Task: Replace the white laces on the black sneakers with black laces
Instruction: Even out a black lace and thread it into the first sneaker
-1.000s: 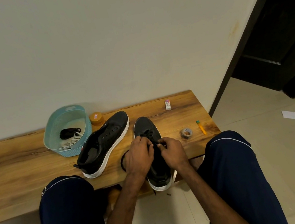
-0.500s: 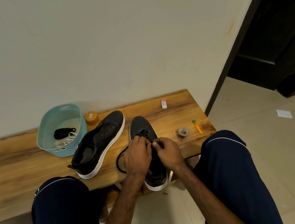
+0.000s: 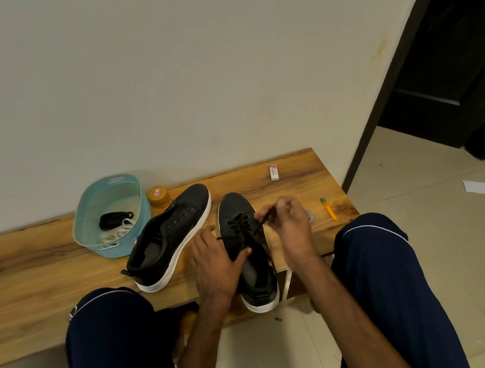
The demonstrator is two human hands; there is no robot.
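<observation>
Black sneaker (image 3: 234,209) lies toe-away at the tabletop (image 3: 27,284) edge, heel overhanging. The left hand (image 3: 206,263) grips its side; the right hand (image 3: 290,227) pinches the black lace (image 3: 264,217) taut. Tugging harder would likely drag the shoe off or pull the lace lengths uneven.

Wooden bench top (image 3: 24,268): orange-brown, streaked with dark grain. Oval plastic basket (image 3: 111,250): pale blue, woven pattern moulded in. Coiled black lace bundle (image 3: 112,220) and white laces (image 3: 120,230) seen inside. Round jar (image 3: 158,197): amber-orange, small pale label. Unlaced black sneaker (image 3: 175,233) and laced black sneaker (image 3: 234,207): black uppers, white soles. Black lace (image 3: 264,217) matched to upper. Small eraser (image 3: 274,172): white, pink-purple print. Marker (image 3: 329,209): yellow-orange, green cap. Trousers (image 3: 118,349): navy, thin white piping.
</observation>
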